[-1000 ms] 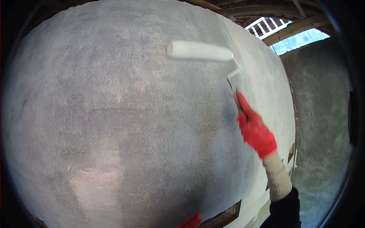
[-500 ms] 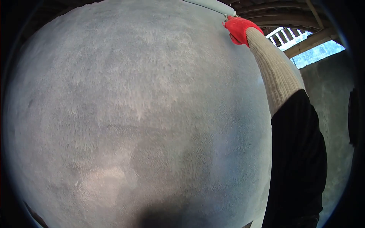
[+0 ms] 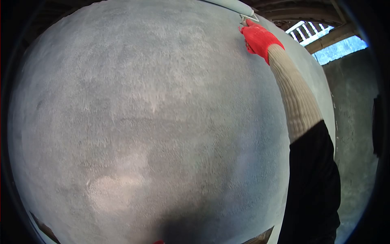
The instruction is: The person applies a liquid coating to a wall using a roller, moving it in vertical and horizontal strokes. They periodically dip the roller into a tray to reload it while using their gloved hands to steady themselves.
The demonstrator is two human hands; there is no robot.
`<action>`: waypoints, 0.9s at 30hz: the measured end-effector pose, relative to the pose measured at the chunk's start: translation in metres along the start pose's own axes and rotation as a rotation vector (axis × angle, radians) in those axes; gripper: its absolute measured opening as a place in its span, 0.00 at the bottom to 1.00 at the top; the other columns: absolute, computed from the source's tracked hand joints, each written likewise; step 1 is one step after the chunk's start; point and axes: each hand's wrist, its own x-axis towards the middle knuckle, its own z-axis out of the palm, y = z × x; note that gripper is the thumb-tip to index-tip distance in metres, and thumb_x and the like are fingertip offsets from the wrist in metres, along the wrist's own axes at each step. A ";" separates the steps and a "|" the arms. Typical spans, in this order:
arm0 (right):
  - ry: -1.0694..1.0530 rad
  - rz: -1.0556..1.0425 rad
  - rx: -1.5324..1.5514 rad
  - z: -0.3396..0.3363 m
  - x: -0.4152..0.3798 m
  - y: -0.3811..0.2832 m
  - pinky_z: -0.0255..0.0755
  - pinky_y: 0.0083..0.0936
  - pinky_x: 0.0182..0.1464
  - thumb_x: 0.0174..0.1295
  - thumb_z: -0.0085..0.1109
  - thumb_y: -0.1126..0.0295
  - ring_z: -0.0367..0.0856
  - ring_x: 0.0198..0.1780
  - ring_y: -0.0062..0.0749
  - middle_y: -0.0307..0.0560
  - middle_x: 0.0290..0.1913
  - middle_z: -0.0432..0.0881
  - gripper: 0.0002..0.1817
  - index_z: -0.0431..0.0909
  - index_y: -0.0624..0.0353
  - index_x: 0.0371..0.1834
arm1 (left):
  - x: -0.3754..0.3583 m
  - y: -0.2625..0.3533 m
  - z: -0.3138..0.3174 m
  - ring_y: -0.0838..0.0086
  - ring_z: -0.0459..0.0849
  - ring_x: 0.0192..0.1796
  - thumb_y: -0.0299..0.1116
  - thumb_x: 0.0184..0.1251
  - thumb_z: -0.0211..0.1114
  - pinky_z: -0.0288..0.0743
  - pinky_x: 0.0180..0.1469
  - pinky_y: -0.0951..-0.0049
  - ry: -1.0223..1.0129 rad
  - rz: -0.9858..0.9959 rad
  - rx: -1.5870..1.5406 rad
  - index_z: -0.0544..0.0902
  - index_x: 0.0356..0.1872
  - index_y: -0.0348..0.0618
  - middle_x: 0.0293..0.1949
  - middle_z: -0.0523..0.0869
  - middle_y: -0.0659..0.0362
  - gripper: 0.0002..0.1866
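At the upper right my right hand (image 3: 261, 39), in a red glove, is closed around the handle of a paint roller. The long, pale grey sleeve of the paint roller (image 3: 232, 5) lies along the upper part of a large grey surface (image 3: 162, 105), and its wire frame bends back to my fingers. Streaky, rough-textured coating covers this surface, with a shiny patch low on the left. A small bit of red at the bottom edge looks like my left hand (image 3: 159, 242) in a glove; its fingers are hidden.
Dark roof beams (image 3: 300, 14) run overhead. Behind my arm are a pale railing (image 3: 306, 31), a wooden beam (image 3: 332, 39) and a bare grey wall (image 3: 352, 93). Brown wooden pieces (image 3: 260, 236) show along the bottom edge.
My right hand and forearm sit slightly lower in view, and more of the roller and its wire frame shows. The bit of red has appeared at the bottom edge.
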 end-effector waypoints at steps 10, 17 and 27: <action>0.013 0.073 0.509 -0.041 -0.261 -0.029 0.70 0.19 0.31 0.67 0.44 0.70 0.68 0.26 0.18 0.38 0.33 0.75 0.28 0.57 0.52 0.71 | -0.014 0.011 0.044 0.53 0.70 0.63 0.24 0.64 0.51 0.62 0.64 0.63 -0.174 0.017 -0.162 0.71 0.59 0.33 0.61 0.71 0.43 0.21; -0.161 0.123 0.588 -0.035 -0.366 -0.063 0.73 0.21 0.35 0.61 0.44 0.85 0.75 0.29 0.23 0.51 0.45 0.79 0.33 0.58 0.51 0.71 | -0.002 0.017 0.102 0.56 0.67 0.65 0.19 0.60 0.53 0.60 0.65 0.64 -0.305 0.057 -0.305 0.69 0.61 0.34 0.63 0.69 0.44 0.24; -0.440 0.340 0.560 -0.082 -0.555 -0.121 0.71 0.38 0.27 0.48 0.56 0.83 0.77 0.27 0.50 0.59 0.31 0.75 0.42 0.53 0.58 0.70 | -0.032 -0.011 0.125 0.58 0.65 0.67 0.22 0.61 0.60 0.59 0.67 0.64 -0.454 -0.180 -0.374 0.68 0.62 0.39 0.64 0.68 0.48 0.26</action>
